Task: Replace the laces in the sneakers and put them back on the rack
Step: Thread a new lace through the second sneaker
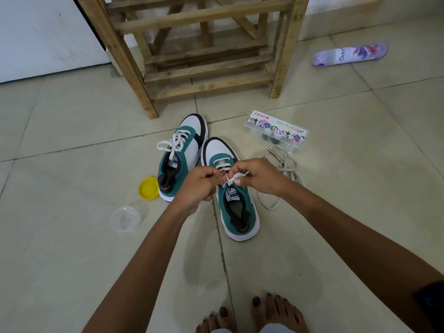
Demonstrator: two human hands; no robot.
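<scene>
Tiled floor (pixel 72 236): both hands, left (pixel 200 186), right (pixel 258 175), pinch lace (pixel 234 178) over sneaker (pixel 236 207).

A: Sneakers?
B: Two teal/white, side by side on floor, toes twd wooden rack (pixel 192 44). Left sneaker (pixel 180 155) laced w/ bow; right sneaker (pixel 233 188) part-laced, white lace (pixel 234 177) pinched above tongue. Old laces (pixel 281 174) loose beside.

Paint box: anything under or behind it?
The loose old laces lie against the near side of the paint box; one end seems to run under its edge. Behind it, bare floor. What is beneath the box is hidden.
</scene>
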